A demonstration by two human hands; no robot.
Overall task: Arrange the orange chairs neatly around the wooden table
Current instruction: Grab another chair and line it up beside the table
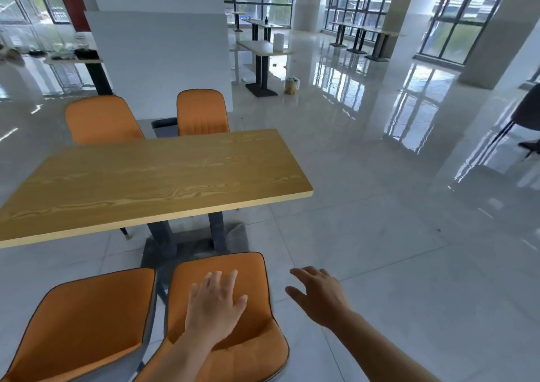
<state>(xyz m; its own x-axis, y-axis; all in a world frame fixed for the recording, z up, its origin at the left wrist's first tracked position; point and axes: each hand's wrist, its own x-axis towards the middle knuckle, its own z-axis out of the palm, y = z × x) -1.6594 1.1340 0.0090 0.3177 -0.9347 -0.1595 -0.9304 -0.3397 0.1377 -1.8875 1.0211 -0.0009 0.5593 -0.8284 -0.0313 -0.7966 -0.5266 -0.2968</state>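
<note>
A wooden table (152,177) on dark legs fills the middle of the view. Two orange chairs stand tucked at its far side, one at the left (100,120) and one at the right (202,112). Two more orange chairs stand on the near side, pulled back from the table: the near left chair (84,317) and the near right chair (248,276). My left hand (214,304) is spread open over the near right chair's seat; whether it touches the seat I cannot tell. My right hand (317,295) hovers open over the floor just right of that chair.
A white partition (157,60) stands behind the far chairs, with a dark bin (164,125) between them. More tables (264,48) stand further back by the windows, and a small bag (292,85) sits on the glossy tiled floor. A dark chair (526,118) is at the right edge.
</note>
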